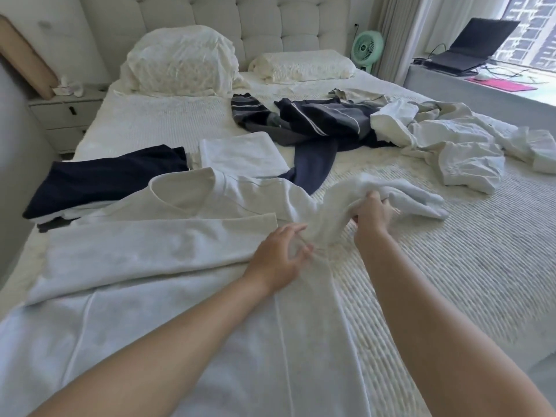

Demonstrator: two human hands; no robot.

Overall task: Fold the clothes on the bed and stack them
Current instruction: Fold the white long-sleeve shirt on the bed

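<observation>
Two hands: both of mine work on one white shirt near the foot of the bed.
Bed (pixel 451 266): I see a ribbed cream cover filling most of the view, with a tufted headboard (pixel 270 19) behind it.
White shirt (pixel 180 266): it lies spread flat in front of me, collar toward the pillows, one sleeve already folded across the chest.
Unfolded pile (pixel 451 145): pale garments lie crumpled at the far right of the bed, touching the dark clothes.
Dark striped clothes (pixel 316 121): a navy and grey tangle sits mid-bed, one dark leg trailing toward the shirt.
Navy folded garment (pixel 99 179): it rests at the left edge of the bed, on top of paler folded pieces.
White folded garment (pixel 243 155): it lies just beside the navy one, flat and squared.
Pillows (pixel 180 61): two I can count, against the headboard.
Laptop (pixel 469 46): open on the window ledge at the far right.
Fan (pixel 367 46): small, green, beside the bed.
Right hand (pixel 371 212): fingers curled round the bunched right sleeve (pixel 391 191), lifting it off the cover.
Left hand (pixel 279 254): fingers bent, pinching the cloth where that sleeve meets the body.
</observation>
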